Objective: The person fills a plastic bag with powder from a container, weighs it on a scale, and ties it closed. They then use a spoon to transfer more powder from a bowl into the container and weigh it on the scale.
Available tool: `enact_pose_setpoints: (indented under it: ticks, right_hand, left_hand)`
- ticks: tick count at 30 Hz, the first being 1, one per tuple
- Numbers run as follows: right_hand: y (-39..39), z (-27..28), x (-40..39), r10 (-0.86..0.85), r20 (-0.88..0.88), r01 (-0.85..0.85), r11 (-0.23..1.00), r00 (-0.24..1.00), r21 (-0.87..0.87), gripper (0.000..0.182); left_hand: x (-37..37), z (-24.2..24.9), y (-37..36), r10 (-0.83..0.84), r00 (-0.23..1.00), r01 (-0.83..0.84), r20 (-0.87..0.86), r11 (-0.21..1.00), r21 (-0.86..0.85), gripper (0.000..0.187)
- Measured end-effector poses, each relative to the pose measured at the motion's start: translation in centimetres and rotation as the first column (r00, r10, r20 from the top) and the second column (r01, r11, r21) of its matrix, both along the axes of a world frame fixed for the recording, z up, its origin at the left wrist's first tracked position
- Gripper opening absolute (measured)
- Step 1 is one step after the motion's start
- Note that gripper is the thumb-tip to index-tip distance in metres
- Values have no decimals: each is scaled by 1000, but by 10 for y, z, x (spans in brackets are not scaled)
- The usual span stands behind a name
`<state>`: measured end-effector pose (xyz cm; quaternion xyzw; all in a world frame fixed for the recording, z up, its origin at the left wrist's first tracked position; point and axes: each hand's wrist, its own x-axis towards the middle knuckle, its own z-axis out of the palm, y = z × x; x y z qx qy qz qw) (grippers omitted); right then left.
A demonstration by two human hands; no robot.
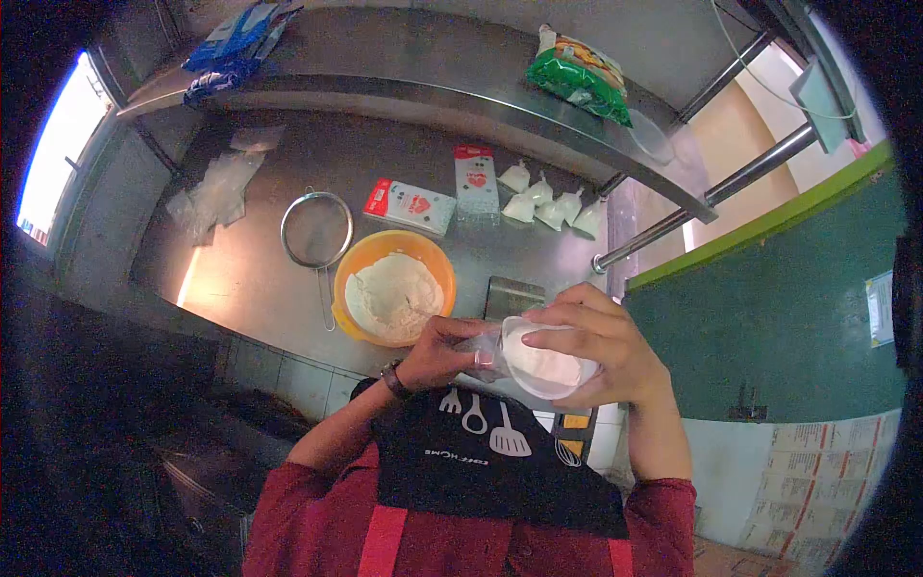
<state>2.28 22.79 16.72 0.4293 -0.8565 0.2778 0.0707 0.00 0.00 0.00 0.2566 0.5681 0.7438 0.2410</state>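
Note:
A white cup of white powder (546, 363) is tilted in front of the apron, with my right hand (601, 341) wrapped round its rim and side. My left hand (440, 351) pinches a clear plastic bag (486, 354) that meets the cup's left side. Behind my left hand stands an orange bowl (440, 258) holding a heap of white flour (394, 288). A dark flat object (514, 296), perhaps a scale, lies just beyond the cup and is partly covered by it.
On the steel table (260, 279) lie a round sieve (317, 229), two red and white boxes (411, 207), several small bags of white powder (558, 207) and empty plastic bags (219, 192). A shelf (404, 58) above holds a green packet (580, 77) and a blue packet (236, 43).

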Motion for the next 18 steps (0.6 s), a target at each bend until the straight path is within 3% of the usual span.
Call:
enact_pose_setpoints:
  ticks: [11,18]
  right_hand:
    - [-7,10,3,9,21,-10,999,1000,51,62]
    - [-7,9,2,-4,-25,5,999,1000,52,59]
  left_hand:
    - [2,-4,4,25,997,-28,70,999,43,34]
    - [-1,-4,6,45,999,-45,-5,999,16,34]
